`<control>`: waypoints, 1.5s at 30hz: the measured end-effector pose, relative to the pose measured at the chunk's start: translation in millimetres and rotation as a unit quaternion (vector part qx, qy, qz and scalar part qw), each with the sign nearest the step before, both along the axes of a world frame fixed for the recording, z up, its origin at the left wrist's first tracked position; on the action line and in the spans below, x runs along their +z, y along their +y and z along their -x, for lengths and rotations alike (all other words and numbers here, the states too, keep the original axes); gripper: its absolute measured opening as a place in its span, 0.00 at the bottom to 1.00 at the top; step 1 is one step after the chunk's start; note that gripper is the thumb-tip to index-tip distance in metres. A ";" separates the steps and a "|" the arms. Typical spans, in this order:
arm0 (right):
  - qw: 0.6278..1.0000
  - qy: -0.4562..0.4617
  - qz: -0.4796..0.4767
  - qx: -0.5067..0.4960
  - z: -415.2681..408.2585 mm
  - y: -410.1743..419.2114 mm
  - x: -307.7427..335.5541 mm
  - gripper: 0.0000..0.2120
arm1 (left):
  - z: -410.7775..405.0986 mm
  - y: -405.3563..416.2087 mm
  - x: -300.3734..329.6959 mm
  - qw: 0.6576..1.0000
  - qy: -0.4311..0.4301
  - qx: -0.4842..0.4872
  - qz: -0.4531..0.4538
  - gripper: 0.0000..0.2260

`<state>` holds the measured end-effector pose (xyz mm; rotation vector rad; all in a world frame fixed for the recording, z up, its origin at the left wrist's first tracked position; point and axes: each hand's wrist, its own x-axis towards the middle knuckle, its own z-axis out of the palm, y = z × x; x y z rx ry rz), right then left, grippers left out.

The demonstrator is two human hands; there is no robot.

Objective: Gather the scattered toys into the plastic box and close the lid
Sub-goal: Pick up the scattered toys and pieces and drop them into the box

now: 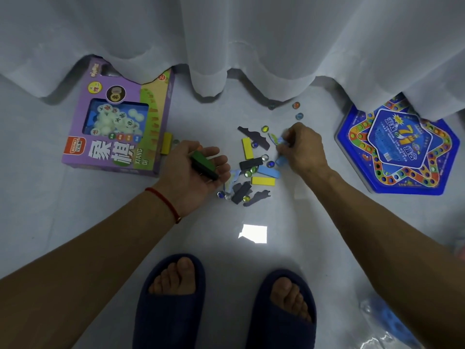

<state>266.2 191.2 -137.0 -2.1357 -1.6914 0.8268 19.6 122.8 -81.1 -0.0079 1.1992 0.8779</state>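
My right hand (pixel 305 147) curls its fingers down over a light blue piece (pixel 281 160) at the right edge of the toy heap, pinching it, while my left hand (pixel 195 170) lies palm up with fingers loosely cupped under a green block (pixel 203 163). Between them, at the middle of the frame, yellow blocks (pixel 263 180), dark flat pieces (pixel 241 192) and marbles (pixel 270 163) lie scattered on the grey floor (pixel 75 210). A purple game box (pixel 120 122) sits at upper left and a blue star-shaped box (pixel 397 147) at right, partly under the white curtain (pixel 251 46).
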 end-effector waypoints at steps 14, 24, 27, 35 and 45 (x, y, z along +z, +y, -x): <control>0.942 0.328 0.049 0.046 41.2 -49.6 88.4 0.09 | -23.8 -6.4 21.2 0.994 -0.062 -0.089 -0.026 0.22; 0.981 0.100 -0.059 0.158 51.4 -64.9 89.3 0.07 | -27.5 -26.0 9.0 0.992 -0.095 -0.078 -0.016 0.15; 0.997 -0.004 -0.071 0.037 -4.4 -14.5 58.3 0.13 | -26.6 -9.3 8.3 0.993 -0.085 -0.075 -0.023 0.16; 0.975 -0.202 -0.082 0.052 -81.0 108.3 4.9 0.16 | -25.8 33.1 1.4 0.991 -0.101 -0.087 -0.021 0.17; 0.986 -0.051 -0.159 0.014 -41.2 83.4 10.2 0.09 | -2.3 34.7 -3.5 0.994 -0.077 -0.077 -0.028 0.18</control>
